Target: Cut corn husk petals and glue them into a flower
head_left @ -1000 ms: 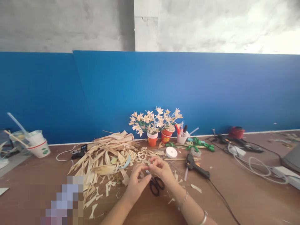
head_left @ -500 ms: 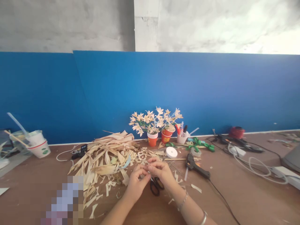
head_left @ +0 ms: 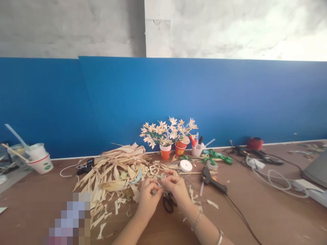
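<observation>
Brown table (head_left: 255,211). Flowers (head_left: 160,128) look assembled, upright in cups (head_left: 165,154) at centre; husks (head_left: 113,184) left of centre are loose, unassembled. Left hand (head_left: 149,200), right hand (head_left: 178,190) lower centre, fingers curled near scissors (head_left: 168,205); can't tell what's pinched.

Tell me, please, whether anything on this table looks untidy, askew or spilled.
Yes: pale scraps lie strewn in front of the heap of dry leaves, which looks messy. The upper red cup under the flowers seems to lean in the one below. I see no liquid spill.
</observation>
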Motion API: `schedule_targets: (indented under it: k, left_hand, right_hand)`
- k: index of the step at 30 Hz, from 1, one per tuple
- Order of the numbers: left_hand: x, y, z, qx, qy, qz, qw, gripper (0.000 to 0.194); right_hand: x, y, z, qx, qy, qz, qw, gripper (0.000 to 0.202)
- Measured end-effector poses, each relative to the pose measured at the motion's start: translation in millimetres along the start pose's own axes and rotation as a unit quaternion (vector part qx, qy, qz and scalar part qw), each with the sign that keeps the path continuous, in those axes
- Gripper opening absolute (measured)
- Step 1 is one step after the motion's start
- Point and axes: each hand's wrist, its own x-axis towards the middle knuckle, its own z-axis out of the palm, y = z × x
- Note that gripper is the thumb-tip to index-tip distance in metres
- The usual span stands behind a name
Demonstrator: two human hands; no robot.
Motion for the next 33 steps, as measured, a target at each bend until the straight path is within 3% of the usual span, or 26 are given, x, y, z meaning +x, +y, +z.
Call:
schedule_targets:
  k: [9,11,13,15,19,20,21,23,29,31,33]
  left_hand:
    - [2.4,-3.8,-1.0,0.008,0.003,0.015,1.0,0.014]
    - [2.4,-4.9,-1.1,-0.004,0.003,0.007,1.0,0.015]
    - [2.7,-7.0,-0.8,-0.018,0.005,-0.008,1.0,0.016]
    - [3.3,-10.1,0.1,-0.032,0.011,-0.024,0.999,0.017]
    - [4.2,-16.2,3.7,-0.06,0.024,-0.047,0.997,0.018]
    - [4.2,-17.3,4.5,-0.067,0.025,-0.052,0.996,0.019]
    - [4.2,-18.0,5.2,-0.073,0.025,-0.057,0.995,0.019]
    - [3.8,-18.4,5.9,-0.08,0.021,-0.064,0.994,0.02]
    - [3.5,-17.8,4.2,-0.087,0.037,-0.054,0.994,0.022]
    - [4.2,-19.4,4.2,-0.087,0.05,-0.047,0.994,0.021]
    - [4.8,-21.9,4.5,-0.087,0.062,-0.047,0.993,0.022]
  right_hand:
    - [5.7,-5.0,-5.0,-0.059,-0.03,-0.059,0.996,0.025]
    - [15.1,-12.3,-15.8,-0.1,-0.042,-0.064,0.992,0.028]
    - [26.3,-23.5,-38.0,-0.214,-0.022,-0.043,0.976,0.032]
    - [34.9,-35.0,-70.2,-0.42,0.033,0.02,0.907,0.032]
    - [32.6,-40.1,-135.1,-0.569,0.106,0.126,0.805,0.029]
    - [28.7,-36.6,-145.7,-0.64,0.104,0.166,0.743,0.03]
    - [24.6,-31.9,-153.2,-0.68,0.098,0.193,0.7,0.032]
    - [17.6,-21.3,-160.4,-0.704,0.09,0.214,0.671,0.035]
    - [17.7,-14.4,-166.5,-0.698,0.067,0.171,0.692,0.036]
    - [20.3,-20.7,-169.3,-0.671,0.102,0.166,0.716,0.037]
    - [21.6,-27.0,-167.3,-0.619,0.138,0.153,0.758,0.036]
